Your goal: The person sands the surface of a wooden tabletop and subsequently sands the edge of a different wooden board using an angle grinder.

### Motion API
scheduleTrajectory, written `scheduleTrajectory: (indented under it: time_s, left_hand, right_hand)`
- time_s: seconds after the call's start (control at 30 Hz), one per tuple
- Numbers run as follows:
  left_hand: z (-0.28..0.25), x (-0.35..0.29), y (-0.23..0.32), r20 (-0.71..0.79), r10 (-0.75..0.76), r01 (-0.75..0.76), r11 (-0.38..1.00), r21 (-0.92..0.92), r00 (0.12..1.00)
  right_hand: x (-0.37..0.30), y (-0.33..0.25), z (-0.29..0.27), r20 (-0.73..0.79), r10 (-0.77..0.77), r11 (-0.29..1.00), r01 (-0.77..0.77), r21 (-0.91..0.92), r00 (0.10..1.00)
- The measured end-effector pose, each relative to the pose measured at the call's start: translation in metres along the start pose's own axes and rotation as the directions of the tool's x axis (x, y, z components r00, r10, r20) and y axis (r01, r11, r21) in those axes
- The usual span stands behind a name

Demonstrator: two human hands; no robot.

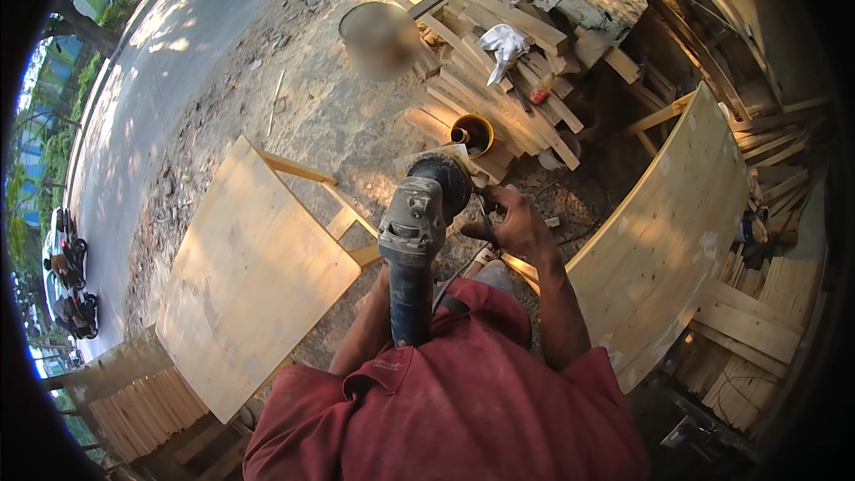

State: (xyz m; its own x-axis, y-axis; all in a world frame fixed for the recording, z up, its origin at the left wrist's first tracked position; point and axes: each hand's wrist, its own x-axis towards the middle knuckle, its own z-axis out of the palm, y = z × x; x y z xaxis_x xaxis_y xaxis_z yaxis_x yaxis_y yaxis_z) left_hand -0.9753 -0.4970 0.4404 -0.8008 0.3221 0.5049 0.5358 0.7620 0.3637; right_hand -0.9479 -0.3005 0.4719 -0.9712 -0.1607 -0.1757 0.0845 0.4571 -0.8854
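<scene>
Between boards [254, 281], a grinder [415, 227] hides left fingers; whether right fingers [508, 199] grip is unclear.

Dusty, gritty ground [312, 116] spreads out beyond the right hand [517, 224], with a thin stick [277, 100] lying on it, well off to the hand's left. Beyond the hand, a heap of sawn planks [468, 80] sits on that ground, bearing a white cloth [505, 46] and a small red item [541, 89] (too small to identify). A yellow-rimmed bucket [489, 134] stands nearer the hand, by the heap's close end; its exact footing is unclear.
</scene>
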Motion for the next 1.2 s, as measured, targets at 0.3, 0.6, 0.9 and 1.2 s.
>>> scheduleTrajectory:
  time_s: [0.3,0.6,0.9,1.2]
  left_hand:
    - [-0.001,-0.002,0.002,-0.021,-0.013,0.013,1.000,0.017,1.000]
    - [-0.002,-0.006,0.005,0.083,-0.096,0.088,0.992,0.092,0.992]
    - [-0.005,-0.004,0.007,0.107,-0.098,0.093,0.994,0.050,0.989]
    - [0.003,-0.011,0.008,0.016,-0.035,0.035,0.999,0.013,0.999]
  right_hand:
    - [0.004,0.029,0.009,-0.007,-0.058,0.997,0.058,0.044,0.998]
    - [0.001,0.035,0.002,0.053,0.062,0.993,-0.067,0.098,0.997]
    - [0.001,0.013,-0.007,0.071,-0.057,0.989,0.066,-0.132,0.996]
    - [0.005,0.013,-0.018,0.056,0.009,0.998,-0.006,-0.067,0.998]
